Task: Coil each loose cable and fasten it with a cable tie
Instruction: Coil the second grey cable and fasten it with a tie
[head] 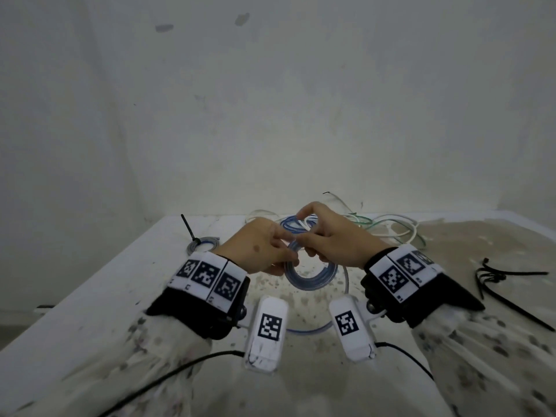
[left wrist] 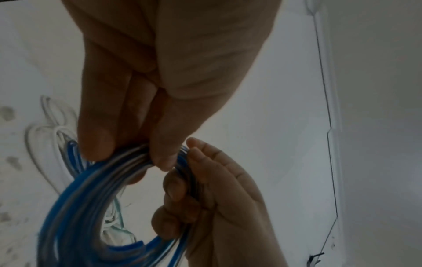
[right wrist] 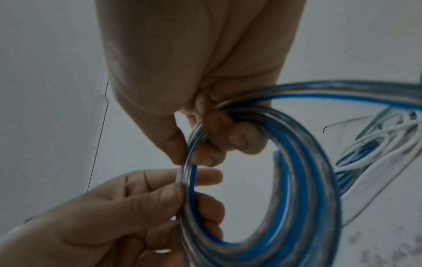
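A coil of blue-and-clear cable point(head: 310, 276) hangs between both hands above the table's middle. My left hand point(head: 281, 251) pinches the coil's upper left edge between thumb and fingers; up close, its fingertips point(left wrist: 160, 162) clamp the strands point(left wrist: 75, 207). My right hand point(head: 307, 240) grips the same top part from the right, its fingers point(right wrist: 237, 139) curled through the loop point(right wrist: 308, 180). One loose strand point(head: 310, 329) trails from the coil toward me. A bunch of black cable ties point(head: 493, 278) lies on the table at the right.
A finished grey-blue coil point(head: 204, 243) with a black tie sticking up lies at the left. A tangle of white, green and blue loose cables point(head: 388, 227) sits behind the hands near the wall. The white table point(head: 90, 296) is stained and ends at a pale wall.
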